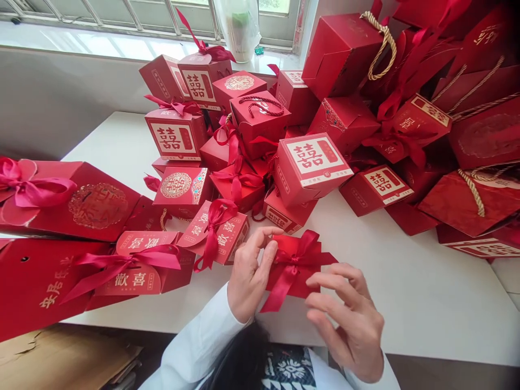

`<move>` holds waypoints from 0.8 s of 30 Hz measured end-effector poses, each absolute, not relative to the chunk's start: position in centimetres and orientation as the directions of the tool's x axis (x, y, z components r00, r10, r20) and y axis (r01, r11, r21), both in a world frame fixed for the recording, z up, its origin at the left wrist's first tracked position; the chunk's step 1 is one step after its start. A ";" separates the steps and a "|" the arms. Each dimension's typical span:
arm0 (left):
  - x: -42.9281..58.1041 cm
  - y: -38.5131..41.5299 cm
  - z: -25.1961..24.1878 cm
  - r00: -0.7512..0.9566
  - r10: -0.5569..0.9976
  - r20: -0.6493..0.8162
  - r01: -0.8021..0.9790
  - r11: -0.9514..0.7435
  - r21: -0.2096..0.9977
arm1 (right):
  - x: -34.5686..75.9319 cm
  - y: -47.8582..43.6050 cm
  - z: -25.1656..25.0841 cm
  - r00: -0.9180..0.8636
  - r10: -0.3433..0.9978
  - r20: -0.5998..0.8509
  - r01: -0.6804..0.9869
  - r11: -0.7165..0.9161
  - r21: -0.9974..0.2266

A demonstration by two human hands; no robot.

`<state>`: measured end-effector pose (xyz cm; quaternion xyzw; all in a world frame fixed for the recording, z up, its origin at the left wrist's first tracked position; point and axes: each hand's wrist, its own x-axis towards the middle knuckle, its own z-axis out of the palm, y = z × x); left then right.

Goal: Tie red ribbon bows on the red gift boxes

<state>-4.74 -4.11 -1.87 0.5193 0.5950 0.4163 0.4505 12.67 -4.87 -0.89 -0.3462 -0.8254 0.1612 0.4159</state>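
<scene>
A small red gift box (312,280) with a tied crimson ribbon bow (293,261) on top rests on the white table in front of me. My left hand (252,273) grips the box at its left side, thumb and forefinger curled against the edge. To the right of the bow hovers my right hand (347,317), its fingers spread and bent, with nothing held in them. One ribbon tail hangs over the box's front. Just beyond my left hand lies another red box (231,234) tied with a bow.
Many red gift boxes are piled at the back, including a double-happiness box (311,162). Gift bags with rope handles (479,122) crowd the right. Larger ribboned boxes (97,200) stand at left on the white table (426,287). A window sill (101,43) lies behind.
</scene>
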 end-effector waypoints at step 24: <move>-5.6 -5.4 -1.6 -0.117 0.959 0.260 0.497 -0.170 0.851 | 14.1 -3.7 -6.9 -0.289 0.957 -0.018 0.194 0.040 -0.980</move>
